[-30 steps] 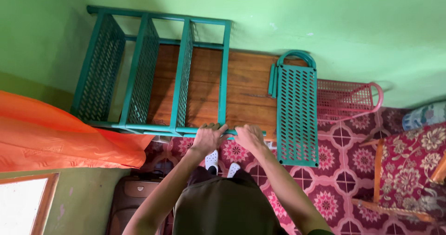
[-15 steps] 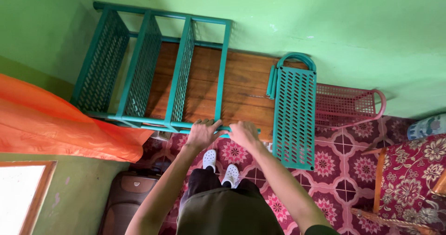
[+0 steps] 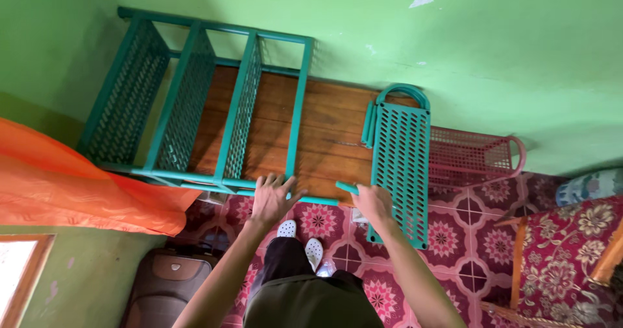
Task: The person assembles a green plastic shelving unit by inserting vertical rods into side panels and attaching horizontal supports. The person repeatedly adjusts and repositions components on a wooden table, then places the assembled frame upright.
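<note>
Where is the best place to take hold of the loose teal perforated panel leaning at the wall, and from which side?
Probably by the long left edge of the teal perforated panel, coming from the near left. It stands upright against the green wall, with the pink mesh panel behind on its right, so that edge is freest.

rack (image 3: 214, 107) blocks left, panel (image 3: 401, 166) right, gap btwn

Teal rack (image 3: 195, 101) against a green wall (image 3: 493, 36).
Pink mesh panel (image 3: 474, 156); maroon floral floor tiles (image 3: 461, 237); orange cloth (image 3: 71, 185).

Green painted walls (image 3: 493, 55), maroon floral floor tiles (image 3: 467, 237), a wooden platform (image 3: 331, 127), an orange curtain (image 3: 71, 185) beside the window (image 3: 16, 276).
</note>
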